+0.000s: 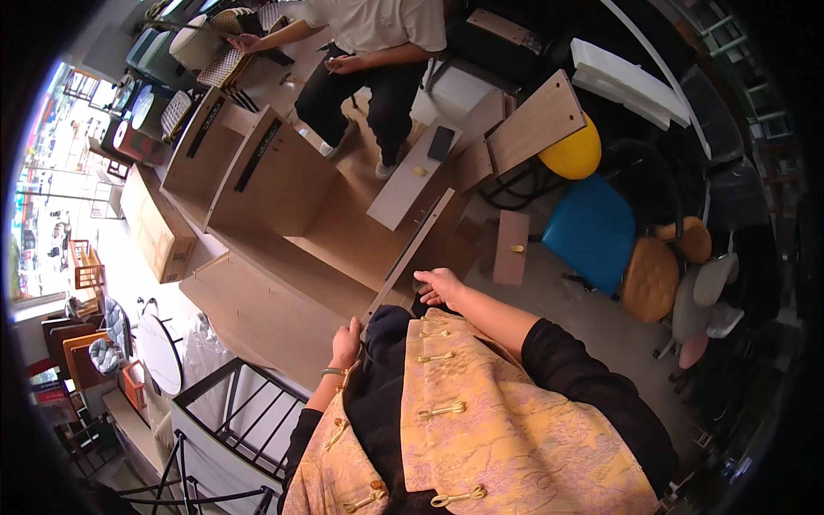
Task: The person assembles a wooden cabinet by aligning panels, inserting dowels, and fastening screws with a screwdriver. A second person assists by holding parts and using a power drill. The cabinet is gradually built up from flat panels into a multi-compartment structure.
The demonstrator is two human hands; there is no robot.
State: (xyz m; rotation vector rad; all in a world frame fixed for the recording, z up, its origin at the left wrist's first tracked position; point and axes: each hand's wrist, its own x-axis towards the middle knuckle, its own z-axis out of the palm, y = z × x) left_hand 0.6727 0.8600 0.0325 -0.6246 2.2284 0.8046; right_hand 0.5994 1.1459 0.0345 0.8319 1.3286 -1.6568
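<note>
A narrow wooden board (426, 225) with a dark metal strip along it runs diagonally in front of me. My left hand (346, 343), with a bracelet at the wrist, is closed at the board's near end. To the right of the board, my right hand (439, 287) has its fingers curled together. Whatever those fingers hold, if anything, is too small or hidden to tell. Beyond the board stands a partly assembled wooden cabinet (296, 172), whose upright panels carry dark slide rails. A drawer front (511, 247) with a yellowish knob lies right of my right hand.
Another person (369, 64) sits across the cabinet. A phone (440, 144) rests on a pale panel (396, 190). Chairs with yellow (573, 150), blue (590, 233) and tan (650, 279) seats crowd the right. A black metal frame (236, 412) stands at lower left, a cardboard box (156, 225) farther off.
</note>
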